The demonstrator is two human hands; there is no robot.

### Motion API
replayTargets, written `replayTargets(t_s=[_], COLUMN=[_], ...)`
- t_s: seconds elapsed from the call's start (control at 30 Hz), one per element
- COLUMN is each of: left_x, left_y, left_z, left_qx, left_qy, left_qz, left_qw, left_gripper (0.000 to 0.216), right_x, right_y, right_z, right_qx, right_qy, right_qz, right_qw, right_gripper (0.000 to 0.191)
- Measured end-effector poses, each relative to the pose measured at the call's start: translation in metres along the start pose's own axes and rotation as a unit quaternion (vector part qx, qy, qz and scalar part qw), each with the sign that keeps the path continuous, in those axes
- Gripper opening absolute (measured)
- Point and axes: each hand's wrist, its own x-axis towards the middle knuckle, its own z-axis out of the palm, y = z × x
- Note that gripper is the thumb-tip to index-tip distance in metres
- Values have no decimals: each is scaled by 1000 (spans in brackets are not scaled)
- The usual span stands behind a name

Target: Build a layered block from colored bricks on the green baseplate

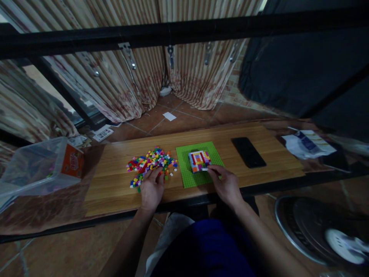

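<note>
A heap of small, many-coloured toy bricks [155, 157] lies on the left half of the wooden board. My left hand [152, 188] reaches into its near edge with curled fingers; whatever they pinch is hidden. On a green studded baseplate [186, 179] stands a low block built of coloured bricks [198, 158], with a red, white and orange pattern on top. My right hand [226, 184] is at the block's near right corner. Between its thumb and fingertips is a small white toy brick [205, 169], close to the block; whether it touches is unclear.
A black phone [248, 152] lies on the wooden board [115, 196] right of the baseplate. Left of the board stands a clear plastic tub [37, 165] with an orange label. Crumpled packaging [308, 144] is at the far right. A round dark stool or fan base [311, 227] stands below right.
</note>
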Motion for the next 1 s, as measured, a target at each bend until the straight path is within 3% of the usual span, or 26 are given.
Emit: replayTargets(t_s=[0.2,0.53,0.63,0.8,1.0], left_x=[7,0,-11,-23,-13], left_y=[0,18,37,71,83], left_z=[6,5,11,26,35], left_qx=[71,53,-14,-135,-164], left_qy=[15,14,-20,-146,-192], left_qz=[66,65,61,31,31], left_qw=[995,996,998,980,967], left_gripper=[30,41,37,38,53], right_x=[14,17,9,-1,-6], right_y=[5,2,0,-4,-8], right_z=[11,35,43,59,66], right_qx=[-20,-63,-73,-100,-141], right_qy=[32,87,124,179,194], right_qz=[-76,-92,-101,-109,-97], right_qw=[996,990,984,973,966], right_gripper=[22,18,18,19,19])
